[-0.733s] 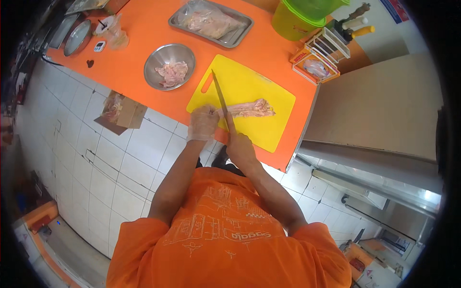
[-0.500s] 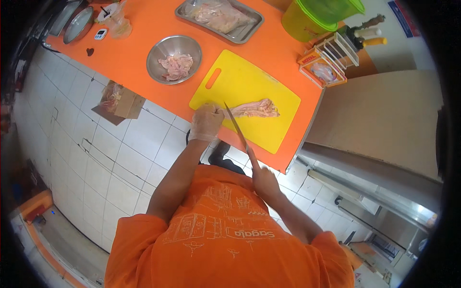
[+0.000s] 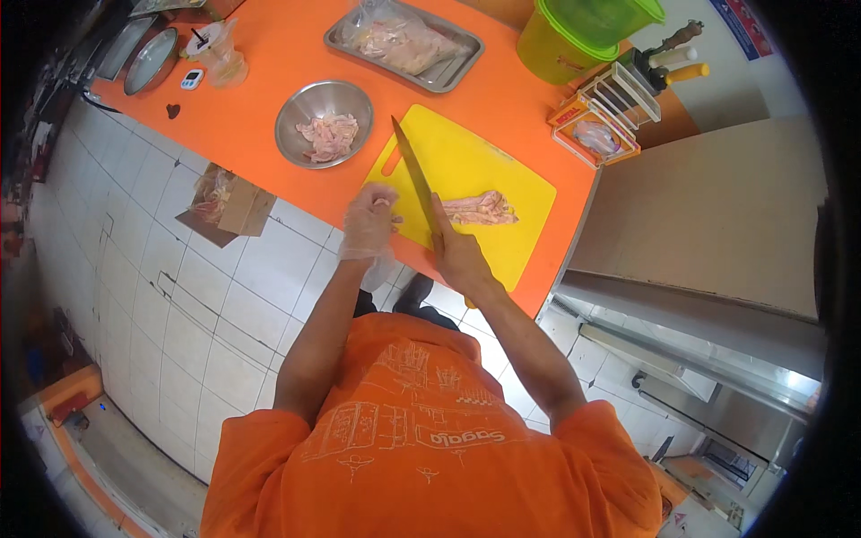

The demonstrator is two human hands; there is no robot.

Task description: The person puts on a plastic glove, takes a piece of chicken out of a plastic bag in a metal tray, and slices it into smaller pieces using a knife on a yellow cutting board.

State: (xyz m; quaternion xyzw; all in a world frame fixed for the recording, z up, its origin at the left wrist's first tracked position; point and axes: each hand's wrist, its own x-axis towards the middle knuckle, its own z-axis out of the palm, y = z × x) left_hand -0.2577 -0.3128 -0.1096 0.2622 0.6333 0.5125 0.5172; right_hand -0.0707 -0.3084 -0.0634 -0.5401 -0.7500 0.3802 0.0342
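Note:
My right hand (image 3: 462, 258) grips a long knife (image 3: 413, 169), its blade slanting up and left over the yellow cutting board (image 3: 457, 152). A strip of pale pink raw meat (image 3: 482, 208) lies on the board, right of the blade. My left hand (image 3: 368, 224), in a clear plastic glove, is at the board's near left edge. Its fingers are curled around what looks like a small piece of raw meat, mostly hidden by the hand. Beyond it stands a steel bowl (image 3: 285, 134) holding several cut pieces of the meat.
A metal tray (image 3: 439, 84) with bagged raw meat sits at the back. A green bucket (image 3: 549, 49) and a rack of knives (image 3: 641, 85) stand at the right. At the left are a small timer (image 3: 191, 79) and a plastic cup (image 3: 224, 65); a cardboard box (image 3: 247, 208) is below the table edge.
The knife has swung up and left over the board, away from the strip's cut end. My left hand has drawn back slightly from the strip, which now looks shorter.

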